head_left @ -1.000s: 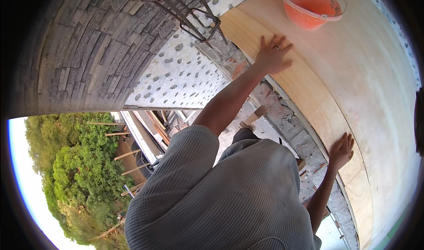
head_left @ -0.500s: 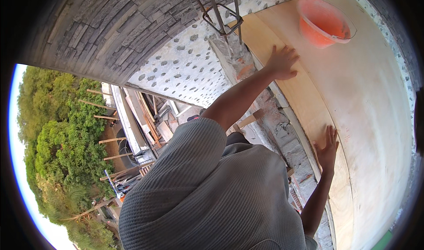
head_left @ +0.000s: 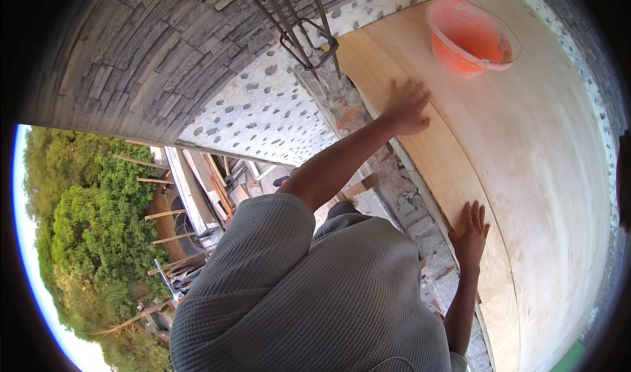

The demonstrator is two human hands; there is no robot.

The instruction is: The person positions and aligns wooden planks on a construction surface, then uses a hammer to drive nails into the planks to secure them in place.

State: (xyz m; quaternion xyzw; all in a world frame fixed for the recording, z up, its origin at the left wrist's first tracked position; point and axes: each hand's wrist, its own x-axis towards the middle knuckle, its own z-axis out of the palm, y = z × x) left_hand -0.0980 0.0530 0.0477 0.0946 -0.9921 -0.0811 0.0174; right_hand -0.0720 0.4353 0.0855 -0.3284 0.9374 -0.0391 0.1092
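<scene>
My left hand (head_left: 406,108) rests on a long light plywood strip (head_left: 445,165), fingers apart and slightly curved. Lower right, my right hand (head_left: 468,234) lies on the same strip, open, fingers spread. The strip runs beside a larger pale plywood sheet (head_left: 539,181), with a seam between them. An orange plastic bucket (head_left: 460,56) with a wire handle sits on the sheet beyond my left hand. A rough concrete and brick ledge (head_left: 404,191) borders the strip on my body's side.
Bent steel rebar (head_left: 289,23) rises near the strip's upper end. A grey stacked-stone wall (head_left: 131,63) and white speckled surfaces (head_left: 250,109) enclose the upper side. Far below left are timber and debris (head_left: 197,181), protruding wooden poles (head_left: 154,181) and trees (head_left: 79,221).
The view has shifted. My left hand appears to have moved slightly along the strip toward my right hand, fingers still apart. Both hands remain on the plywood.
</scene>
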